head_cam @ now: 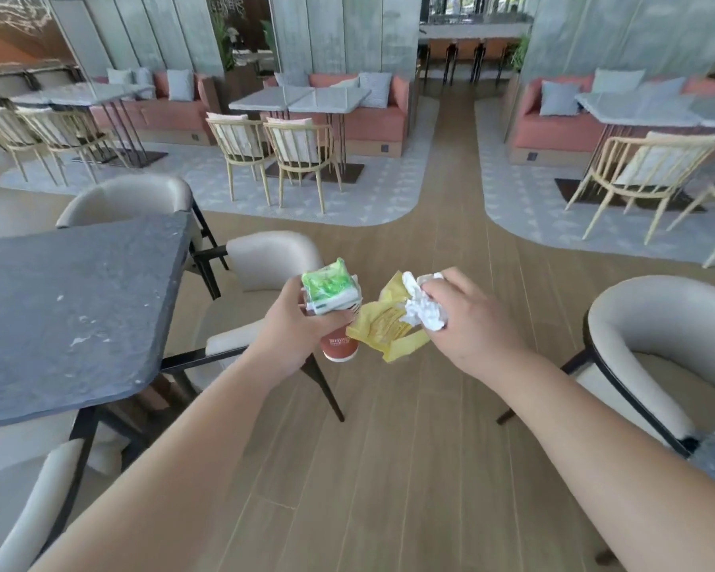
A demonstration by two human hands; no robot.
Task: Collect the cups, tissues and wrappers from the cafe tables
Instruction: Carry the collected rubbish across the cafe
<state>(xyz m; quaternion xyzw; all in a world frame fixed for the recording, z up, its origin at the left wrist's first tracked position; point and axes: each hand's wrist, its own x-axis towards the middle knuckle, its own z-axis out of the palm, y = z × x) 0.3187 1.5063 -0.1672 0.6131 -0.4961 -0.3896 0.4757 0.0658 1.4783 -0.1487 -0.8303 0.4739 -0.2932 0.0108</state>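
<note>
bright daylight, soft shadows | glare far top right | wide-angle bending at edges | background slightly soft

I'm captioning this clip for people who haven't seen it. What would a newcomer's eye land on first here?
Probably the two full hands mid-frame above the wooden floor: the left hand grips a red paper cup with a green-and-white tissue pack on top, and the right hand holds crumpled white tissues and a yellow wrapper. Next, the dark stone table at left.
</note>
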